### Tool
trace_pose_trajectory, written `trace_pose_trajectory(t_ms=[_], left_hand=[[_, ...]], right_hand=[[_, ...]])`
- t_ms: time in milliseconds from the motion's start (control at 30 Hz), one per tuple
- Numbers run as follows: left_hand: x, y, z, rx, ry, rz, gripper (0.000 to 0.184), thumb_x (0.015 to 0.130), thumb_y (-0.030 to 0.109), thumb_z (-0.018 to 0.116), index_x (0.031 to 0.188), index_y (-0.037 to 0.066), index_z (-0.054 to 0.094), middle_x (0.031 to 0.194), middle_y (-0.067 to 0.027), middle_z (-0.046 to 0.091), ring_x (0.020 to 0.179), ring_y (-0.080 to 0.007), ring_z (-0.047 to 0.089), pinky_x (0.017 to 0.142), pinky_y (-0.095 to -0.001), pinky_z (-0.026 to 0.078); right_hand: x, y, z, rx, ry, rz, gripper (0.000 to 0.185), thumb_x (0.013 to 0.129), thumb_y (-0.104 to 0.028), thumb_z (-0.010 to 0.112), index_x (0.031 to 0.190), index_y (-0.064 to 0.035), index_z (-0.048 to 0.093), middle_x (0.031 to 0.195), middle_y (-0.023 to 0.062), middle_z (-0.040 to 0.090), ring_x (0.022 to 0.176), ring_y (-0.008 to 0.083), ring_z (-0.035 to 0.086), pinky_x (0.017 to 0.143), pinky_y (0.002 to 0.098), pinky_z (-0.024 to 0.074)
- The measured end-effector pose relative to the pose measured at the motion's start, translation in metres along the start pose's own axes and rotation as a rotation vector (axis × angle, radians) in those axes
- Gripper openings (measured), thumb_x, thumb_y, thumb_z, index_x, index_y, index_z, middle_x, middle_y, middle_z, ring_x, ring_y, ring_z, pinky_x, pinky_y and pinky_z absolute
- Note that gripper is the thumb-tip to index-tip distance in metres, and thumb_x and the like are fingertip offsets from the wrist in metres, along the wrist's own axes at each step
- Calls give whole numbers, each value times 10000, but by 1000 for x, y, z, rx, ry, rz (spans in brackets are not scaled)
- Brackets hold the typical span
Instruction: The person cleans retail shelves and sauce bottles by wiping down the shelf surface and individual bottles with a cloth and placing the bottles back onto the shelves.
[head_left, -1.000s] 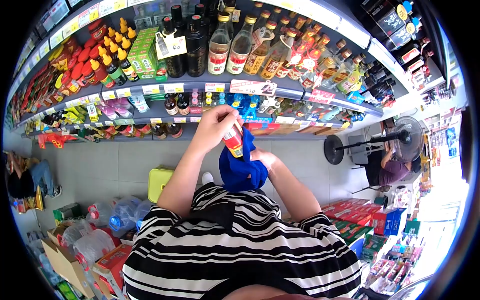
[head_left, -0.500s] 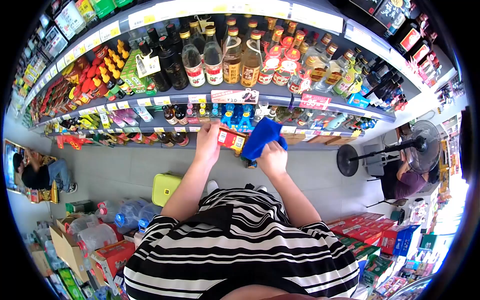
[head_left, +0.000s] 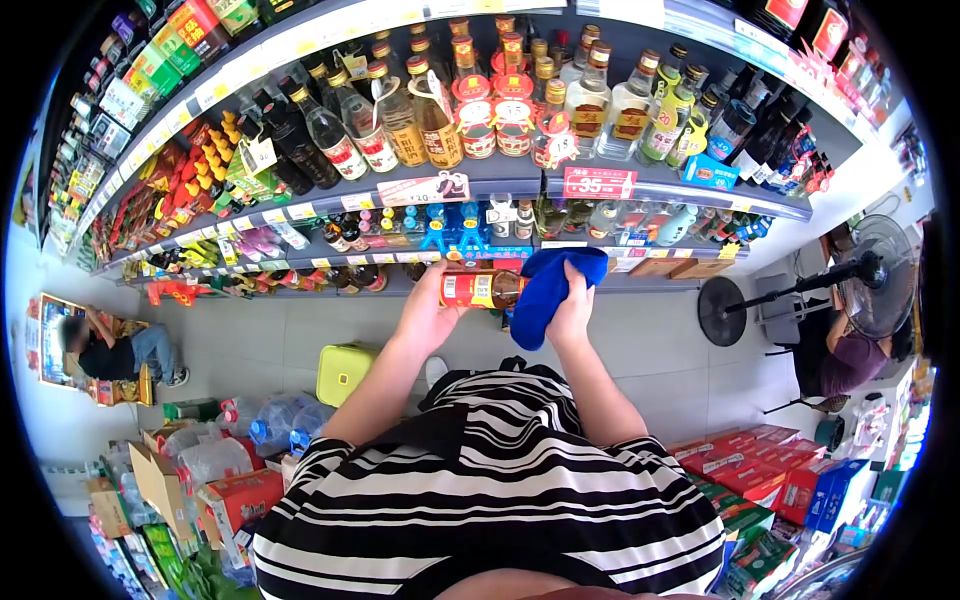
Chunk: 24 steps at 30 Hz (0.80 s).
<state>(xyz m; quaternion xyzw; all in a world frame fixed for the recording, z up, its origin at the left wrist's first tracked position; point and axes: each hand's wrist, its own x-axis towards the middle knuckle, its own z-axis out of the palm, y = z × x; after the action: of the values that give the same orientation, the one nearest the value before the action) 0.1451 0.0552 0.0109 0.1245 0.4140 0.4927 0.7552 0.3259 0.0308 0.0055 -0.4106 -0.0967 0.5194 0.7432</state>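
Note:
My left hand (head_left: 426, 312) is closed around one end of a bottle with a red and yellow label (head_left: 470, 291), held sideways in front of the lower shelf. Brown contents show through the bottle's clear part. In my right hand (head_left: 571, 312) is a bunched blue cloth (head_left: 541, 302), which covers the bottle's right end. Whether a cap sits under the cloth is hidden. Just beyond my hands, small blue bottles (head_left: 470, 226) stand on the lower shelf.
Glass liquor bottles (head_left: 405, 130) line the shelf above. Behind on the floor are a yellow-green stool (head_left: 345, 373), large plastic bottles (head_left: 285, 418) and red cartons (head_left: 735, 458). A standing fan (head_left: 870, 268) is at right. One person (head_left: 112, 352) sits at left, another (head_left: 858, 365) at right.
The bottle has turned so that more of its brown body shows. The cloth has shifted slightly right and hangs lower over its end. My view has swung rightward along the shelves.

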Motion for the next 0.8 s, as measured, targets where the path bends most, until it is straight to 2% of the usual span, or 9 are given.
trace_pose_trajectory(t_ms=[67,100,233,267,333,500,600,733,800], left_hand=[[-13,-12,9,141,-30,-32,303,933,314,476,1077,50,504,1033,-105,597,934,-246,602,821,-399,513],[-21,-19,16,207,16,-37,336,941,346,448,1106,57,496,992,-116,612,858,-253,628,703,-368,545],[-27,-43,28,92,105,-122,392,935,399,435,1120,58,495,864,-111,631,660,-214,629,536,-282,522],[-25,-51,31,38,124,-151,396,934,404,433,1114,57,497,856,-108,629,652,-210,623,532,-277,521],[-22,-64,35,-70,159,-211,405,933,414,427,1104,54,499,840,-102,623,636,-202,611,525,-267,520],[-19,-66,48,-133,94,-232,392,930,393,445,1046,25,515,857,-96,606,627,-195,593,495,-222,506],[-12,-64,49,-104,103,-216,382,927,390,456,1040,31,521,866,-97,605,639,-197,594,498,-216,506],[-8,-45,60,-22,51,-57,378,941,379,438,1043,28,533,863,-118,637,652,-203,625,562,-271,540],[-12,-32,76,-24,45,-19,385,943,379,431,1039,22,536,860,-119,641,638,-205,627,569,-279,541]], right_hand=[[11,-10,-9,71,-17,96,263,877,-294,538,1019,-73,551,890,55,601,803,175,593,713,307,490],[17,-13,-12,107,-26,145,288,884,-324,525,1023,-73,547,902,59,599,819,180,594,723,311,490],[21,-7,-3,109,27,83,373,934,-409,450,1006,-53,537,904,43,587,831,139,570,770,296,460],[20,-1,-4,154,-82,97,396,943,-407,457,1061,-36,531,942,35,585,843,129,556,787,288,449],[13,5,0,-78,-110,-71,395,944,-388,481,1092,-26,531,981,39,585,863,124,541,810,291,439],[5,-6,-13,-100,-311,-32,221,899,-211,591,1017,-24,579,913,11,609,822,94,558,752,262,461],[4,-8,-22,-206,-384,-63,216,881,-180,611,1019,-17,579,923,16,609,830,92,560,754,262,462],[12,-13,-58,-470,-524,-11,270,846,-161,652,1050,-1,579,937,23,616,831,104,570,756,267,467],[9,-25,-59,-382,-634,-62,402,813,-148,683,1148,8,525,1047,63,588,963,152,556,853,294,441]])
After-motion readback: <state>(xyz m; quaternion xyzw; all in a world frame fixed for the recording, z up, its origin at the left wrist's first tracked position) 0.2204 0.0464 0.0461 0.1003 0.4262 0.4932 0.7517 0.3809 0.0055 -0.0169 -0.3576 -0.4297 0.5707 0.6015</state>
